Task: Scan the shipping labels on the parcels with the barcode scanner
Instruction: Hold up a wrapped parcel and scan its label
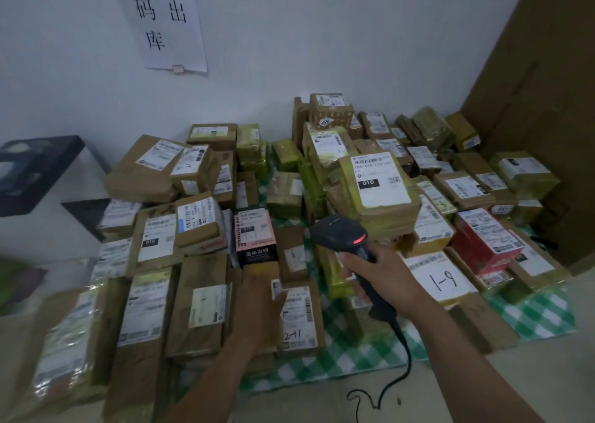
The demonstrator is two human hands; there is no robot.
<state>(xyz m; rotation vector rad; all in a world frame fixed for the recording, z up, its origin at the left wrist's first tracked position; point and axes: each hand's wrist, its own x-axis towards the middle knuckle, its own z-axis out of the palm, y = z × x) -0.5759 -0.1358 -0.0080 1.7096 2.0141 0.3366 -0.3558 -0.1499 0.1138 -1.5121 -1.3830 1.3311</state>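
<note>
Green cloth bears parcels by wall; right hand grips scanner, left hand flat on one.

A parcel storeroom: labelled cardboard parcels heaped against a white wall bearing a paper notice.

Dim, flat indoor light; motion blur on the left hand, wide-angle bending and softness toward the edges.
</note>
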